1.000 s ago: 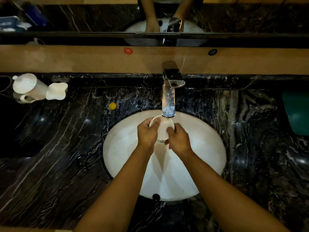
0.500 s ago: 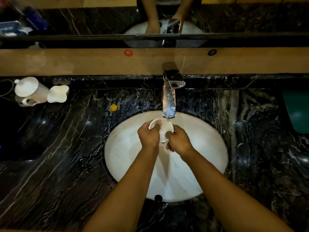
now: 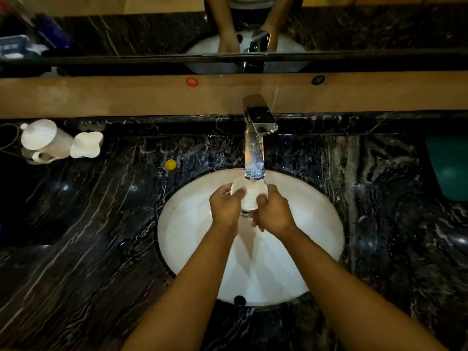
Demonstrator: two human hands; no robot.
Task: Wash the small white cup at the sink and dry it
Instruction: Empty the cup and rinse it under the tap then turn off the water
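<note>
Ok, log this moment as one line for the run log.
stage: rinsing | small white cup: under running faucet | left hand: holding cup | right hand: holding cup | drying: not done

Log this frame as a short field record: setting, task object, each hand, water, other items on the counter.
setting: white sink set in a dark marble counter, mirror behind
cup: small white cup, held over the sink under the tap
left hand: gripping the cup's left side
right hand: gripping the cup's right side
water: running, stream landing on the cup
other items: white kettle, white lid-like piece, yellow cap, green object at right edge
</note>
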